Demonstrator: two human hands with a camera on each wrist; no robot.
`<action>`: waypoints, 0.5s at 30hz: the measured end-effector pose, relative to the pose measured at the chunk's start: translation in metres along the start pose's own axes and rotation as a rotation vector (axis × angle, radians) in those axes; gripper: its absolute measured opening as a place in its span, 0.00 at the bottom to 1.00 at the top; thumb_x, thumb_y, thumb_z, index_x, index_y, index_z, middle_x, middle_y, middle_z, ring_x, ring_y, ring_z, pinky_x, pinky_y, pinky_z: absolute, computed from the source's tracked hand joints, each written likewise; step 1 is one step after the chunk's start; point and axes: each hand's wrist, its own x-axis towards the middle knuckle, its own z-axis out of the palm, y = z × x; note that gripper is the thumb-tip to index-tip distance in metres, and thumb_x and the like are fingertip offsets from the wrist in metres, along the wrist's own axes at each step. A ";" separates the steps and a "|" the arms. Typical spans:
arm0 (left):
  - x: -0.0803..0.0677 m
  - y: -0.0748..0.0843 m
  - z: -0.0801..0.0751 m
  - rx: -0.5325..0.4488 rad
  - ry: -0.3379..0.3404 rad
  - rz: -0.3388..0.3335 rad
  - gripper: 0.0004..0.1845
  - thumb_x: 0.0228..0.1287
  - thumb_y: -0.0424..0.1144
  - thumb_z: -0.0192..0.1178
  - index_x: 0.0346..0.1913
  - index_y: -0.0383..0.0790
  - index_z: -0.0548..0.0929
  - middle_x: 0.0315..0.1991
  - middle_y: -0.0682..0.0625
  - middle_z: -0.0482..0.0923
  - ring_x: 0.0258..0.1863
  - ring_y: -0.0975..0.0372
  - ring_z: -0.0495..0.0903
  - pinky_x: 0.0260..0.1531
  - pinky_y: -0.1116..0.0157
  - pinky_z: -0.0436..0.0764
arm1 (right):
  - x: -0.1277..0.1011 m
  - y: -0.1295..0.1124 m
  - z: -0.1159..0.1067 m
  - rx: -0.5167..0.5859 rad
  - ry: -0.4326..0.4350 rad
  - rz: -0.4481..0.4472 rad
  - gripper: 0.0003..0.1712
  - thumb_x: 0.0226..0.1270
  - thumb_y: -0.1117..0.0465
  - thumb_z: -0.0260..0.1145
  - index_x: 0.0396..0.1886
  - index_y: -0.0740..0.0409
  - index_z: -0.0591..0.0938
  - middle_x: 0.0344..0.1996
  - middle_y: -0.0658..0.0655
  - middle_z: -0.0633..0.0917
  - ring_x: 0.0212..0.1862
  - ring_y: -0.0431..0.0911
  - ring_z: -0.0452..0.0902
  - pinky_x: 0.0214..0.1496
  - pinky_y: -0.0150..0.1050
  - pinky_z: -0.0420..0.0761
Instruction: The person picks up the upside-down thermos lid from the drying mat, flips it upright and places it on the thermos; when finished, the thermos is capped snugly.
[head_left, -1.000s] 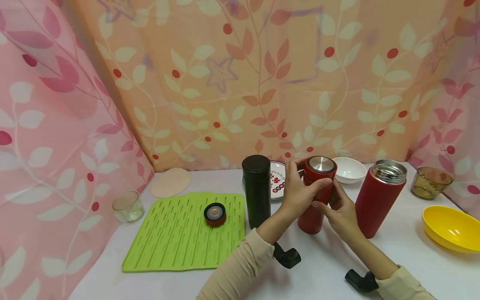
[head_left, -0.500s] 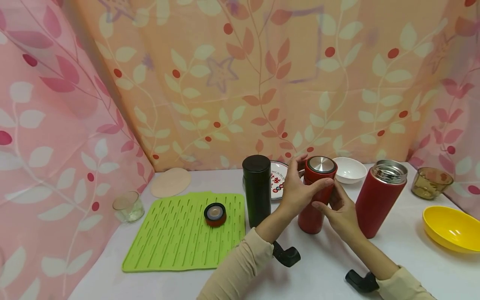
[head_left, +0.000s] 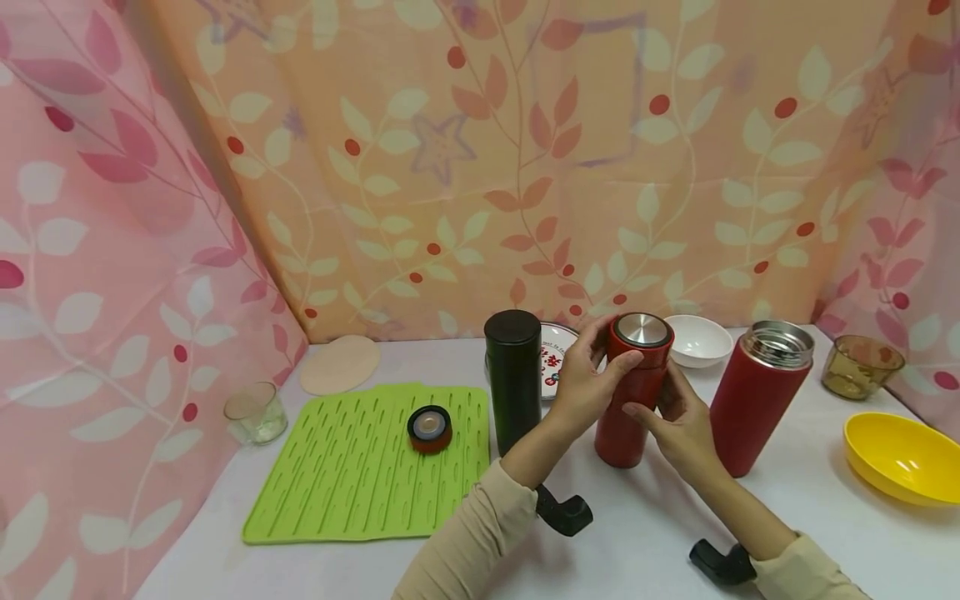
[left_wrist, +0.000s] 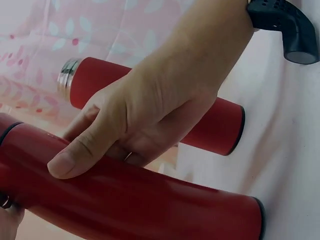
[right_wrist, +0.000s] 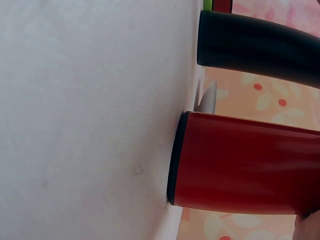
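A slim red thermos [head_left: 622, 437] with a steel-topped red lid [head_left: 642, 331] stands upright on the white table. My left hand [head_left: 579, 379] grips the lid from the left, thumb across its front and fingers at its far side. My right hand [head_left: 686, 425] holds the body lower down from the right; in the left wrist view its thumb lies along the red thermos [left_wrist: 150, 200]. The right wrist view shows the thermos base [right_wrist: 177, 160] on the table. Close to my right hand is a wider red thermos [head_left: 761, 408], its steel mouth uncovered.
A black thermos [head_left: 513, 383] stands left of my left forearm, a printed plate [head_left: 555, 337] behind it. A loose red-and-black lid [head_left: 430, 429] lies on a green mat [head_left: 337, 492]. Around are a white bowl [head_left: 697, 342], yellow bowl [head_left: 900, 458], amber glass bowl [head_left: 862, 367] and glass cup [head_left: 257, 414].
My left hand has shifted slightly, its thumb sliding left across the lid and its fingers drawing down. The right hand and the thermos have stayed in place.
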 end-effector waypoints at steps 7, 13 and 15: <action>0.000 0.000 0.007 0.090 0.081 -0.050 0.36 0.48 0.38 0.71 0.60 0.44 0.64 0.57 0.53 0.67 0.53 0.73 0.67 0.56 0.73 0.71 | -0.002 0.002 0.000 -0.007 -0.010 0.004 0.46 0.57 0.66 0.66 0.71 0.41 0.55 0.64 0.54 0.69 0.57 0.25 0.67 0.53 0.17 0.69; -0.001 0.001 0.006 0.066 0.073 -0.042 0.33 0.50 0.37 0.69 0.57 0.41 0.63 0.53 0.54 0.71 0.51 0.71 0.72 0.53 0.74 0.73 | -0.001 0.000 0.000 -0.004 -0.008 -0.004 0.47 0.57 0.66 0.66 0.71 0.40 0.54 0.64 0.53 0.69 0.56 0.25 0.67 0.53 0.17 0.69; -0.001 0.001 0.002 0.056 0.026 -0.012 0.30 0.54 0.35 0.66 0.57 0.39 0.63 0.55 0.49 0.72 0.53 0.66 0.73 0.56 0.73 0.72 | 0.000 -0.001 -0.001 0.004 -0.006 -0.011 0.48 0.56 0.68 0.67 0.71 0.40 0.54 0.63 0.51 0.70 0.56 0.25 0.68 0.53 0.16 0.69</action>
